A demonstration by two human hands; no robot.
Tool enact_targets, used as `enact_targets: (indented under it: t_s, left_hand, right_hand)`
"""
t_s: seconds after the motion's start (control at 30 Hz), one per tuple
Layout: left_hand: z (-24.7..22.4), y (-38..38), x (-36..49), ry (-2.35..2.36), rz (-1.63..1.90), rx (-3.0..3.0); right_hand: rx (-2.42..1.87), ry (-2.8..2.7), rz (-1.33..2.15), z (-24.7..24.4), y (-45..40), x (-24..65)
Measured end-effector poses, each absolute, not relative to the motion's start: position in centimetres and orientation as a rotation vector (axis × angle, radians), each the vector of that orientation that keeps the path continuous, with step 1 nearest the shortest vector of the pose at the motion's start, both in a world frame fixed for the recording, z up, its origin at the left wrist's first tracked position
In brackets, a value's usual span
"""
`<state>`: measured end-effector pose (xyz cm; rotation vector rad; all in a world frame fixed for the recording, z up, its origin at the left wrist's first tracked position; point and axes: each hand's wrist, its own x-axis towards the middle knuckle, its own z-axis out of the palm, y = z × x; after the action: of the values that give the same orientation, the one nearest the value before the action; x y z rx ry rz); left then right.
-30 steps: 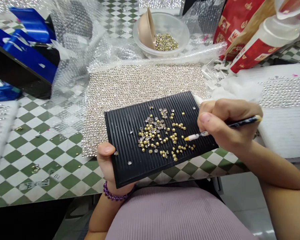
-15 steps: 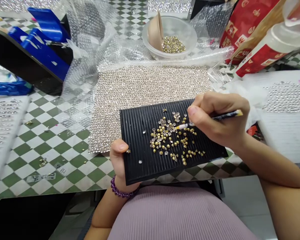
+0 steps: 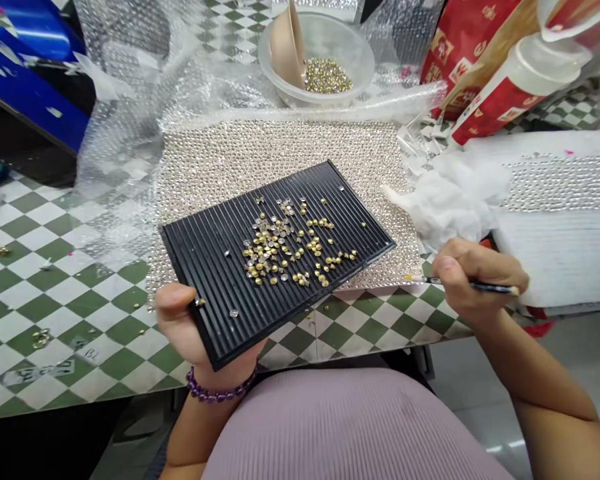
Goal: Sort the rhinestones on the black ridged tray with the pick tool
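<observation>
Clock positions are read from the black tray (image 3: 215,267), with 12 at the top of the view. We hold the tray by its lower left corner in our left hand (image 3: 190,337). The thumb presses on its edge beside a stray stone, and the other fingers are mostly hidden beneath it. The ribbed tray sits tilted over the near part of the stone-covered sheet (image 3: 280,147), bearing a loose cluster of gold and clear stones (image 3: 265,250).

At 3 o'clock, clear of the tray, our right hand (image 3: 480,277) is closed around a pen (image 3: 495,289), pinched between thumb and fingers. The yellow tip points to 9 o'clock, over the sheet's near right corner; we cannot tell whether it touches.

Between 12 and 1, a clear bowl (image 3: 363,57) contains more stones and a tilted beige cup (image 3: 286,47). Between 1 and 2 stands a red bag (image 3: 460,40) with white print; at 2 leans a bottle (image 3: 510,100) with a red label. We cannot read either marking.

At 8 o'clock, small stickers (image 3: 40,371) lie on the checked tablecloth (image 3: 130,347); their dark characters are too blurred to transcribe. At 3, beyond the right hand, a white board (image 3: 560,247) carries rows of clear stones.
</observation>
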<state>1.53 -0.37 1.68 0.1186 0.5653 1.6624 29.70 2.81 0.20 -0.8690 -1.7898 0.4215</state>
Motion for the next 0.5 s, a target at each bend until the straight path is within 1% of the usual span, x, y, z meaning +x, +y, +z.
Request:
enact_targets:
  t_s: [0.1, 0.3, 0.5]
  left_hand:
    - [1.70, -0.30, 1.47, 0.564, 1.636, 0.108]
    - [1.94, -0.11, 1.70, 0.641, 1.638, 0.112]
    - [1.93, -0.20, 1.69, 0.661, 1.634, 0.122]
  right_hand:
    - [-0.868, -1.821, 0.455, -0.64, 2.59, 30.00]
    - [-0.851, -2.035, 0.376, 0.02, 2.65, 29.77]
    - [-0.840, -2.010, 0.377, -0.02, 2.61, 29.67]
